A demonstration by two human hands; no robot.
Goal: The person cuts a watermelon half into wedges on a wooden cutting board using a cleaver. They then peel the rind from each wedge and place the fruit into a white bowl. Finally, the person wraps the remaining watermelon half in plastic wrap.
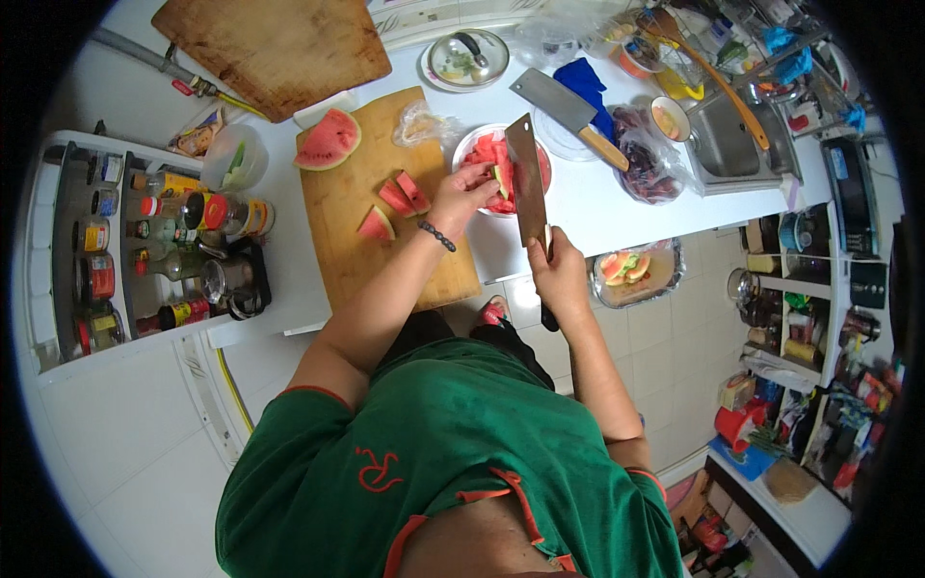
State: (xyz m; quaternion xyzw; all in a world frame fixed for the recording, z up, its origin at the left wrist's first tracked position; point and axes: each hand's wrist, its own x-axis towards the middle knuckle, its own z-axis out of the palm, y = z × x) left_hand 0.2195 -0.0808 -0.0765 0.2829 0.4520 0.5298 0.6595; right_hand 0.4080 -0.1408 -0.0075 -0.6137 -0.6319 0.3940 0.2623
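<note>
My right hand [561, 275] grips the handle of a cleaver [528, 183], its broad blade upright over the right side of a white bowl [459, 146]. Red watermelon chunks [485, 152] fill much of the bowl. Over its near side, my left hand [466, 195] has its fingers closed on a small watermelon piece with green rind [502, 181], close against the blade. On the wooden cutting board [337, 231] to the left lie a large watermelon wedge [330, 140], two slices side by side [405, 196] and a smaller wedge [377, 224].
A second cleaver [559, 106] lies by a blue cloth [584, 89] and bagged dark fruit [644, 159]. The sink [727, 144] is right; a lined bin with rinds [636, 270] stands below the counter edge. Jars [207, 212] fill the left rack. Another board [275, 53] stands behind.
</note>
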